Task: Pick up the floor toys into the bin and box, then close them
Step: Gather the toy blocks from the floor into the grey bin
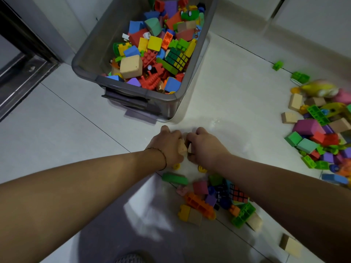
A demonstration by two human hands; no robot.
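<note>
A grey plastic bin (86, 59), open and nearly full of coloured blocks, stands on the floor ahead of me. Just in front of it my left hand (167, 144) and my right hand (204, 144) are cupped together above the floor, gripping toys between them. A tan foam block (182, 148) shows in the left hand's fingers, and another tan piece (189, 148) shows in the right. Below my hands lies a pile of toys (212, 200) with an orange brick, a puzzle cube and green bricks. A larger heap of blocks (321, 133) lies at the right.
A dark sliding-door track (22, 76) runs along the left. White cabinet fronts (303, 14) stand at the back right. Single green bricks (277, 65) lie near them. A tan block (290, 245) sits alone at the lower right. The floor is pale tile.
</note>
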